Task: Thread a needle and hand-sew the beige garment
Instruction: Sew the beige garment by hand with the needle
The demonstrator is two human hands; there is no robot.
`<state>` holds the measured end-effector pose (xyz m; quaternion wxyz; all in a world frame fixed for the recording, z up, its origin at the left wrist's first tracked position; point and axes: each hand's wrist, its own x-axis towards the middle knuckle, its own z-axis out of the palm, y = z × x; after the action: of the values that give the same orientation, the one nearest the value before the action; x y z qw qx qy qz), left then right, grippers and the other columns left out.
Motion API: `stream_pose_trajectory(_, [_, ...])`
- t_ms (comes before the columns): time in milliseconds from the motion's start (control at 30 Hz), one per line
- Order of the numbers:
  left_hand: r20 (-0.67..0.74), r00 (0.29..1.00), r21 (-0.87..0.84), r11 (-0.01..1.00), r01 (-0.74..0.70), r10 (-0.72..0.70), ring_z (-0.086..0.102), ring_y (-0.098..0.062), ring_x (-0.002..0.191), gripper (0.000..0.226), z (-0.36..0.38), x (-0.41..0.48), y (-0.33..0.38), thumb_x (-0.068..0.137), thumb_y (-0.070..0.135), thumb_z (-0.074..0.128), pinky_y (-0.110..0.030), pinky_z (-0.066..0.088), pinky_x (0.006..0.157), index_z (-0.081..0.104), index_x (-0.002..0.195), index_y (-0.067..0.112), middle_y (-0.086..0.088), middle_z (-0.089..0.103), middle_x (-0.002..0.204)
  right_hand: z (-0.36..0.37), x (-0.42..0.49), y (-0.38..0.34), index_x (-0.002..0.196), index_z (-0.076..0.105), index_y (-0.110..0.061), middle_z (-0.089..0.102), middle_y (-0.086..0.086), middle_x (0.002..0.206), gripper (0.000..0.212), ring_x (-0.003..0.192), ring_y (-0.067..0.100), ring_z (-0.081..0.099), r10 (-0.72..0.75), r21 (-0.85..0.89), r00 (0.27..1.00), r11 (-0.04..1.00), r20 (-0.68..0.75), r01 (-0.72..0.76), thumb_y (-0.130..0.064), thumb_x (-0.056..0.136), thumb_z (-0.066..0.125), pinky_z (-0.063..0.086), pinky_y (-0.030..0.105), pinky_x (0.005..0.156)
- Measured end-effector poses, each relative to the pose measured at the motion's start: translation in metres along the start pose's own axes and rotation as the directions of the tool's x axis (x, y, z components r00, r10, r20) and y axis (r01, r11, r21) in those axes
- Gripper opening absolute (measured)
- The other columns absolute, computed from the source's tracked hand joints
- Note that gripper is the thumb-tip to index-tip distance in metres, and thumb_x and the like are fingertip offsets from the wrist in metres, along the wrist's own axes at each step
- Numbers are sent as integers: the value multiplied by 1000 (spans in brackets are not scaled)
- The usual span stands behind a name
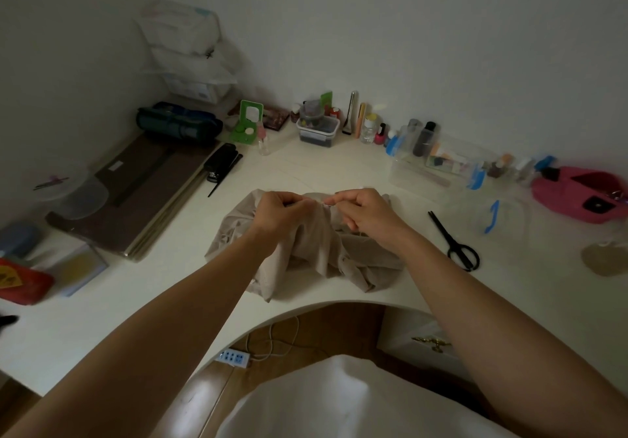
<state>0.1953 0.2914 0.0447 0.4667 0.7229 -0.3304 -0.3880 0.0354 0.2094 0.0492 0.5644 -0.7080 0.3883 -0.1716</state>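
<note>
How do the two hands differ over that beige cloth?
The left hand pinches a raised fold of the crumpled beige fabric garment; the right hand pinches a thin silver needle. The left steadies the cloth; the right aims the needle at that fold. Both have curled fingers.

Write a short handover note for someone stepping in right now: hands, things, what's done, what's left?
Left hand pinches a raised fold of the beige garment.
Right hand pinches the needle, tip at that fold.
The garment lies bunched on the white table; scissors lie to its right, untouched.
Done: stitching appears under way; threading cannot be confirmed.
Left: likely finish the seam, knot, snip.
</note>
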Motion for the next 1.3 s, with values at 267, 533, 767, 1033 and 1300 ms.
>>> stream_pose_trajectory(267, [34, 999, -67, 997, 34, -31, 64, -12, 79, 17, -1, 2, -1, 87, 18, 69, -16, 52, 65, 73, 94, 4, -6, 69, 85, 0, 2, 6, 101, 70, -19, 42, -7, 51, 31, 47, 5, 34, 12, 199, 998, 980, 58, -23, -4, 99, 44, 31, 18, 47])
stream_pose_trajectory(533, [91, 994, -158, 984, 78, -64, 64, -17, 83, 22, -3, 2, -3, 87, 17, 68, -25, 57, 76, 70, 96, -3, -13, 68, 90, 1, 2, 10, 103, 68, -14, 39, -7, 48, 32, 41, 4, 30, 8, 300, 996, 953, 84, -33, 1, 99, 40, 25, 20, 45])
stream_pose_trajectory(767, [181, 978, -275, 950, 149, -101, 62, -17, 81, 11, -3, 0, 0, 89, 11, 64, -23, 56, 74, 68, 86, 1, -11, 66, 88, 2, 4, 10, 103, 67, -9, 38, -5, 46, 31, 39, 4, 29, 18, 394, 994, 917, 110, -61, 4, 99, 39, 24, 16, 42])
stream_pose_trajectory(1033, [257, 956, -330, 916, 228, -145, 67, -12, 69, 14, -3, -5, 6, 91, 9, 61, -20, 58, 67, 68, 79, 6, -3, 71, 71, 2, 0, 7, 103, 62, -6, 42, -5, 49, 20, 40, 3, 32, 1, 380, 990, 923, 138, -53, -1, 101, 43, 27, 15, 42])
stream_pose_trajectory(1300, [359, 913, -257, 921, 294, -192, 63, -23, 84, 27, -7, -9, 8, 94, 18, 57, -26, 57, 75, 64, 106, -6, -19, 65, 99, 8, -11, 3, 108, 54, -8, 53, 0, 62, 9, 48, 2, 44, -9, 278, 994, 960, 108, -22, -9, 100, 50, 37, 14, 47])
